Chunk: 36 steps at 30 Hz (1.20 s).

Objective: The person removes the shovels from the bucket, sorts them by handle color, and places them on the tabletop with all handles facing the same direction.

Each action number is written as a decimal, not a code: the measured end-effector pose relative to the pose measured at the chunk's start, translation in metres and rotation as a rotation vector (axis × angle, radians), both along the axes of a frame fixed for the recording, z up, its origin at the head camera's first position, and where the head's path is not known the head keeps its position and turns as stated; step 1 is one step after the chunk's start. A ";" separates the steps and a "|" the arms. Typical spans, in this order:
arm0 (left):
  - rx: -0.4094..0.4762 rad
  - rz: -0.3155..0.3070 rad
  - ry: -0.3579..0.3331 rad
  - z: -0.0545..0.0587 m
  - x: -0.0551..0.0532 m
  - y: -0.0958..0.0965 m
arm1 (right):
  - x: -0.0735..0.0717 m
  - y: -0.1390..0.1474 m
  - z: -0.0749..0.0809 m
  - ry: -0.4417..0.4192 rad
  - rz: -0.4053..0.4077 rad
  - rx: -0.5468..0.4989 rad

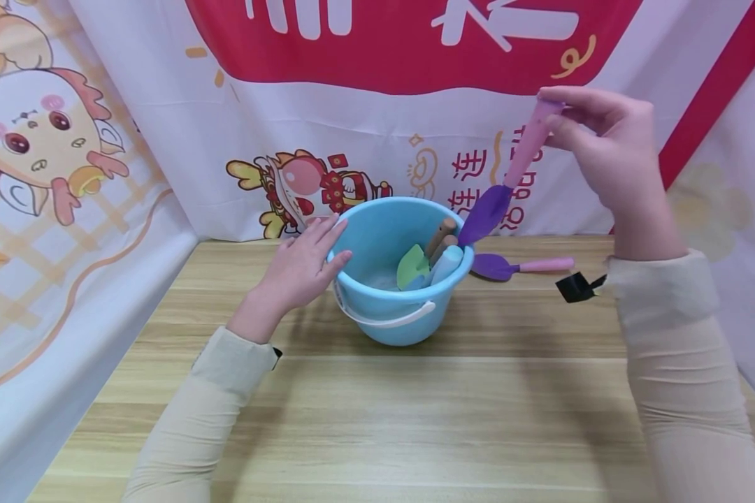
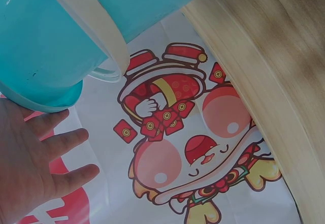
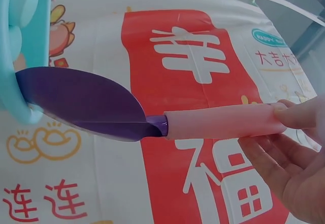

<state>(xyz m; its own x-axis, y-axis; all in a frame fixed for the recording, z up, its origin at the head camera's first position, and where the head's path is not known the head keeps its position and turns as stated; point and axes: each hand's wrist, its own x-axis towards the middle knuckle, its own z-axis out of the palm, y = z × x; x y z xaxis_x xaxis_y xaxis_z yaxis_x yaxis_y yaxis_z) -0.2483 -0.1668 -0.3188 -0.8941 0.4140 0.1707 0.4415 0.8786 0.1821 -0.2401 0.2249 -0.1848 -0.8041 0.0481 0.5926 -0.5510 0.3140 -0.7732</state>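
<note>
Wooden tabletop (image 1: 415,426) before a printed cloth (image 1: 207,161). A purple shovel (image 1: 487,213) slants down to the right rim of a blue bucket (image 1: 396,336), blade tip at the rim. A second purple shovel (image 1: 492,267) lies just beside the bucket. Inside, a green shovel head (image 1: 413,267), two brown handles (image 1: 439,235) and a light-blue handle (image 1: 447,262) gather rightward. The raised right hand (image 1: 610,143) pinches the slanted shovel's pink handle end; the left hand (image 1: 302,262), fingers spread, rests at the left rim.
</note>
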 end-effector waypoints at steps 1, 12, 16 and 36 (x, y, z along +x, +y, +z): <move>0.001 0.001 -0.002 0.000 0.000 0.000 | 0.000 0.002 0.000 0.002 0.000 -0.018; 0.003 0.005 -0.007 0.000 0.000 0.000 | -0.002 0.023 -0.005 0.006 0.102 -0.366; 0.005 0.007 -0.010 0.000 0.000 0.001 | -0.002 0.032 -0.006 -0.004 0.112 -0.469; 0.019 0.009 0.001 0.002 0.000 0.002 | -0.009 0.084 -0.026 0.040 0.039 -0.732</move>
